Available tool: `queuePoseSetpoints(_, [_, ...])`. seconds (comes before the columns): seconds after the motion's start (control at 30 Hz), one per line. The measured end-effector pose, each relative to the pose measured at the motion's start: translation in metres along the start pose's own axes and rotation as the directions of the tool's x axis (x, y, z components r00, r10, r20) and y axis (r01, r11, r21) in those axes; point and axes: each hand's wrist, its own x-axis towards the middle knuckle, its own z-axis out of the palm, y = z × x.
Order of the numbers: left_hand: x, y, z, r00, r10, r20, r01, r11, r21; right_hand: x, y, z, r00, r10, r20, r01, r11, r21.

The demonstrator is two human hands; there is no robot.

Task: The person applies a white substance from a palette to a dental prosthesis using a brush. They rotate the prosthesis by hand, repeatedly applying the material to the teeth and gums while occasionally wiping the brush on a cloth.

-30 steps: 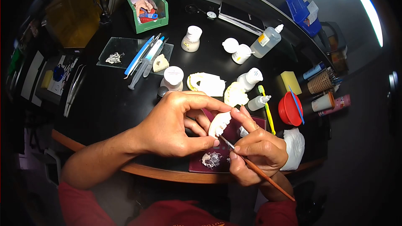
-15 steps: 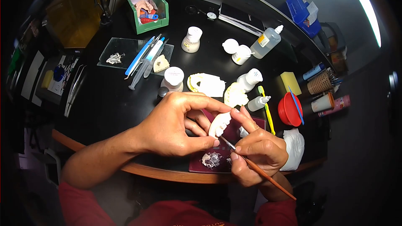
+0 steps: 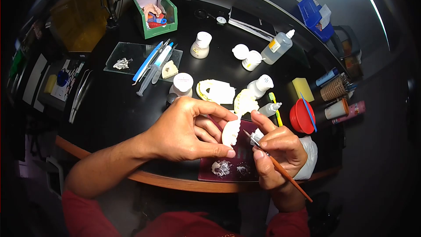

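Between the thumb and fingertips of my left hand point(image 3: 188, 129) is a curved white dental piece with a row of teeth point(image 3: 230, 133). My right hand point(image 3: 280, 156) is closed around a fine brush point(image 3: 279, 166) with a brown wooden handle. Its tip points up and left, a short gap from the dental piece. Below lies a dark red slab point(image 3: 210, 174) bearing a patch of whitish paste point(image 3: 221, 168) and a smaller smear point(image 3: 242, 169). Just beyond the fingers sit a pale dental cast point(image 3: 245, 102) and another cast piece point(image 3: 221, 92).
White-capped jars point(image 3: 182, 84) and dropper bottles point(image 3: 279, 47) stand around the black table. A glass plate point(image 3: 115, 55) carries tools and a syringe point(image 3: 151, 73). At right are a red bowl point(image 3: 299, 118), a yellow sponge point(image 3: 302, 88) and white tissue point(image 3: 309, 153). A green bin point(image 3: 162, 28) stands behind.
My right hand has drawn the brush away from the dental piece, to the right. My left hand still holds the piece, now turned slightly more upright.
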Motion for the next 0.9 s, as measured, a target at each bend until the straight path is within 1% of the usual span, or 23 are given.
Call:
queuePoseSetpoints(0.1, [-0.001,0.000,-0.001,0.999,-0.044,0.017,0.045,0.998,-0.037,0.003,-0.001,-0.006,0.996,0.017,0.091,-0.019,1.000,0.019])
queuePoseSetpoints(0.2, [-0.001,0.001,-0.002,0.991,-0.113,0.066,0.118,0.989,-0.090,0.001,-0.003,-0.013,0.982,0.088,0.166,-0.105,0.989,0.100])
queuePoseSetpoints(0.27, [0.001,-0.001,-0.003,0.981,-0.151,0.124,0.166,0.979,-0.123,0.002,-0.006,-0.013,0.981,0.127,0.150,-0.152,0.975,0.165])
queuePoseSetpoints(0.33, [0.002,-0.002,-0.004,0.970,-0.160,0.181,0.182,0.977,-0.112,0.005,-0.009,-0.007,0.979,0.176,0.104,-0.198,0.945,0.260])
queuePoseSetpoints(0.4, [0.003,-0.006,-0.006,0.958,-0.163,0.234,0.195,0.974,-0.118,0.006,-0.010,-0.008,0.969,0.226,0.100,-0.246,0.921,0.301])
queuePoseSetpoints(0.47, [0.004,-0.009,-0.007,0.966,-0.117,0.231,0.153,0.978,-0.144,0.009,-0.015,-0.007,0.957,0.277,0.085,-0.289,0.897,0.334])
queuePoseSetpoints(0.5, [0.004,-0.010,-0.006,0.969,-0.093,0.229,0.131,0.979,-0.157,0.007,-0.015,-0.004,0.959,0.281,0.037,-0.277,0.900,0.336])
queuePoseSetpoints(0.53, [0.004,-0.010,-0.006,0.966,-0.119,0.230,0.168,0.964,-0.207,0.006,-0.015,-0.001,0.958,0.285,-0.010,-0.265,0.903,0.337])
queuePoseSetpoints(0.57, [0.003,-0.009,-0.006,0.962,-0.145,0.231,0.204,0.945,-0.255,0.006,-0.012,-0.003,0.981,0.196,-0.016,-0.190,0.967,0.167])
queuePoseSetpoints(0.6, [0.002,-0.008,-0.007,0.957,-0.171,0.234,0.239,0.923,-0.303,0.008,-0.010,-0.006,0.994,0.106,-0.006,-0.106,0.994,-0.008])
queuePoseSetpoints(0.63, [0.002,-0.007,-0.008,0.957,-0.163,0.240,0.233,0.925,-0.299,0.010,-0.008,-0.010,1.000,0.018,0.019,-0.014,0.983,-0.181])
queuePoseSetpoints(0.67, [0.002,-0.007,-0.009,0.957,-0.154,0.247,0.225,0.929,-0.294,0.011,-0.005,-0.013,0.998,-0.013,0.067,0.028,0.973,-0.231])
queuePoseSetpoints(0.77, [0.002,-0.009,-0.012,0.957,-0.108,0.268,0.192,0.932,-0.307,0.014,0.000,-0.014,0.993,-0.013,0.119,0.041,0.972,-0.233])
queuePoseSetpoints(0.8, [0.001,-0.009,-0.012,0.957,-0.090,0.276,0.179,0.932,-0.317,0.015,-0.002,-0.012,0.994,0.014,0.109,0.009,0.979,-0.204])
queuePoseSetpoints(0.9, [0.002,-0.009,-0.014,0.948,-0.019,0.317,0.120,0.946,-0.302,0.011,0.002,-0.010,0.994,0.022,0.104,-0.005,0.987,-0.161])
